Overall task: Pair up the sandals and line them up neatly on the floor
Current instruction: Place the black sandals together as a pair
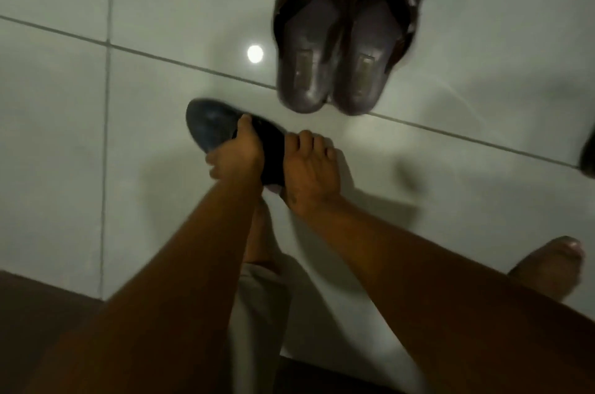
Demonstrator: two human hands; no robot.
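Hands [273, 162] on dark sandal [209, 126], bare tiles [64, 136] leftward.

The dark sandal [209, 126] is half hidden under both hands (grip unclear); brown pair [347, 39] cropped above.

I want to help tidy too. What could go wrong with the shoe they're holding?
The left hand grips the dark sandal near its middle while the right hand only rests beside it, so it might slip. Setting it down carelessly could bump the paired brown sandals out of line. The glossy floor looks slippery.
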